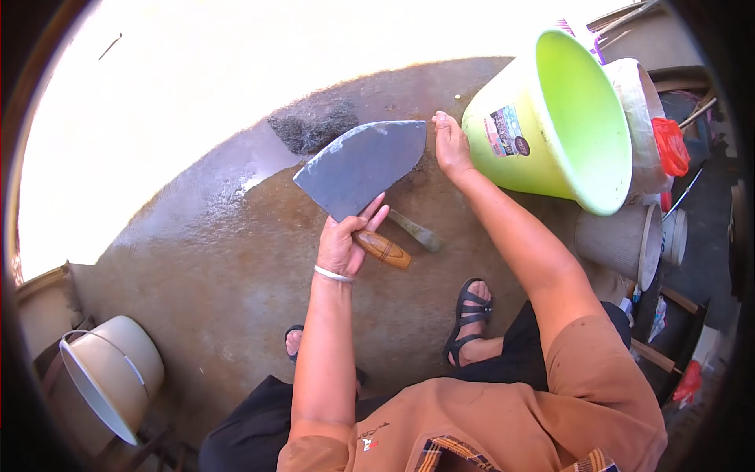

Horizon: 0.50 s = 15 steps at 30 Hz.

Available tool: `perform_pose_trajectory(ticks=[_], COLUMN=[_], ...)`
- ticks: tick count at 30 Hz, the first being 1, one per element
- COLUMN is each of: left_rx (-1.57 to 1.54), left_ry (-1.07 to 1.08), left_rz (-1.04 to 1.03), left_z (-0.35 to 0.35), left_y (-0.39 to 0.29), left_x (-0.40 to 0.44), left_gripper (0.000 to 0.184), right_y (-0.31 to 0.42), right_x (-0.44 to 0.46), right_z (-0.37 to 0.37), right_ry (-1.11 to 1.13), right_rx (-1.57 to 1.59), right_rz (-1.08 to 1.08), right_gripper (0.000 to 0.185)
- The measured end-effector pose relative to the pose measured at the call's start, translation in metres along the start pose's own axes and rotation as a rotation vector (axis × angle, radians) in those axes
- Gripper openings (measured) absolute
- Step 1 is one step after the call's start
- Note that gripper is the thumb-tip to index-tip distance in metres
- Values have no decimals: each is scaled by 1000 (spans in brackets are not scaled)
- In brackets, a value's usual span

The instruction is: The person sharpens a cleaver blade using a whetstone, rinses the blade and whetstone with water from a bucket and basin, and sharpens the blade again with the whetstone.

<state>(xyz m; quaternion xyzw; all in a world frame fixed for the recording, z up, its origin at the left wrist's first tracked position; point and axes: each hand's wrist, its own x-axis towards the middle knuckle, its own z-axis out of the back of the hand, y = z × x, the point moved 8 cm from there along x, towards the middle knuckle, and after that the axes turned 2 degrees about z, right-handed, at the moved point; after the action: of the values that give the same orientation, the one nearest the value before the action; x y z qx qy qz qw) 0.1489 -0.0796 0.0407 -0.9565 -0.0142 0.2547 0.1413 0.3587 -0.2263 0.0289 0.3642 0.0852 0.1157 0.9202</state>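
My left hand grips a broad cleaver where blade and handle meet, with two fingers stretched along the blade's underside. The cleaver has a dark grey, fan-shaped blade with a curved edge and a turned wooden handle that points down to the right. Beside the blade's right corner is my right hand, its fingers stretched out and holding nothing I can see; whether they touch the edge I cannot tell. A second, greenish handle shows on the floor beneath, its other end hidden behind the cleaver.
A large lime-green bucket lies tipped at the right, with a grey bucket below it. At the lower left is a cream pail. A dark rough patch lies on the wet concrete floor. Bright sunlight washes out the far ground.
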Motion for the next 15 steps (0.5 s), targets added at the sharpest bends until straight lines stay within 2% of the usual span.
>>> perform_pose_trajectory(ticks=[1,2,4,7,9,12,13,15], left_rx=[-13,-9,39,35,8,-61,-61,-81], left_ry=[1,-79,-185,-286,-280,-361,-364,-302], left_rz=[-5,-16,-85,-119,-100,-34,-32,3], left_z=[2,10,21,27,21,16,15,10], left_y=[0,-2,-5,-1,9,23,24,29], left_x=[3,8,18,35,46,49,49,51], left_gripper=[52,48,38,36,36,44,44,41], right_y=[9,41,108,203,225,166,126,18], right_x=[-3,-9,-23,-38,-34,3,22,53], right_z=[8,22,42,100,153,215,224,215], right_ry=[-26,-163,-148,-33,-52,-100,-68,124], right_rx=[101,-11,9,114,160,201,166,-4], right_rz=[-45,164,381,609,680,457,282,-277], right_gripper=[53,37,26,19,18,20,19,22])
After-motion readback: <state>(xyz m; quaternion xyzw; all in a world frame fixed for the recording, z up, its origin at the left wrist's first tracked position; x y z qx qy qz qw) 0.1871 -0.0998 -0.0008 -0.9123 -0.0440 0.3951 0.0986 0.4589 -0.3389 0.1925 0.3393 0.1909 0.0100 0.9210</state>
